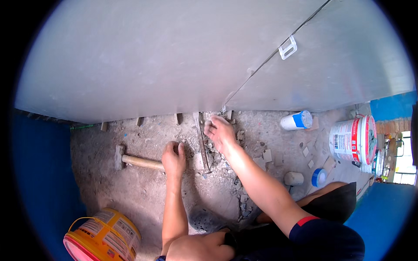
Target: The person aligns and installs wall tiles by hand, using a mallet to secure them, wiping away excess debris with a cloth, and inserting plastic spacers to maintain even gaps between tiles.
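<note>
My left hand [174, 157] is curled above the dusty floor, thumb uppermost; whether anything is inside it is hidden. A hammer [141, 162] lies to its left, its wooden handle passing out of sight at the heel of that hand. Between my hands a rusty metal bar [202, 145] runs from the base of the grey panel [143, 56] toward me, ending in a wider head. My right hand [219, 132] hovers just right of the bar's far end, slightly blurred, with bent fingers apart and nothing visible in them.
Small wedges [177, 118] line the panel's lower edge. Broken rubble [237, 174] lies near my right forearm. To the right are a blue-and-white cylinder [296, 120], a white-and-red bucket [348, 140], a blue tape roll [318, 177] and a mallet head [294, 178]. A yellow bucket [104, 232] stands front left.
</note>
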A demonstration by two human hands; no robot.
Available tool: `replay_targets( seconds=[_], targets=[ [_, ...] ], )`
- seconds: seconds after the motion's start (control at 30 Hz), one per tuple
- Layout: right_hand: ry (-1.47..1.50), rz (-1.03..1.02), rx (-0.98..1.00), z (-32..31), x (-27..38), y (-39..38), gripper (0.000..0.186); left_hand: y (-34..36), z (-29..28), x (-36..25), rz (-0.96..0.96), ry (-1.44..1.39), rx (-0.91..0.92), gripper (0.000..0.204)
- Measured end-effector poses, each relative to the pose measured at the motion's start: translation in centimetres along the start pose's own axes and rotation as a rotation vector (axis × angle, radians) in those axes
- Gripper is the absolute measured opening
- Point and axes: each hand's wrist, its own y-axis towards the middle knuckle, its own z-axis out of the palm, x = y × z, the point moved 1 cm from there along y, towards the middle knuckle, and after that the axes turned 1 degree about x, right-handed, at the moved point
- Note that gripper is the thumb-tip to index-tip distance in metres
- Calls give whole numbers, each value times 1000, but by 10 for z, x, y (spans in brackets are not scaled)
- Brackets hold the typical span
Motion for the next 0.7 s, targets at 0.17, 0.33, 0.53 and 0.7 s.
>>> replay_targets(
  seconds=[0.17, 0.33, 0.53, 0.7],
  targets=[
    [-745, -407, -32, -51, 23, -9, 16, 1, 4, 2, 20, -30, -12, 18],
    [-986, -607, -208, -74, 33, -2, 21, -2, 2, 3, 36, -25, -17, 17],
    [-1600, -940, -204, -67, 41, 28, 32, -3, 4, 2, 95, -42, -31, 16],
    [-1867, -930, -193, -71, 35, 44, 32, -3, -1, -1, 49, -45, -26, 16]
  ],
)
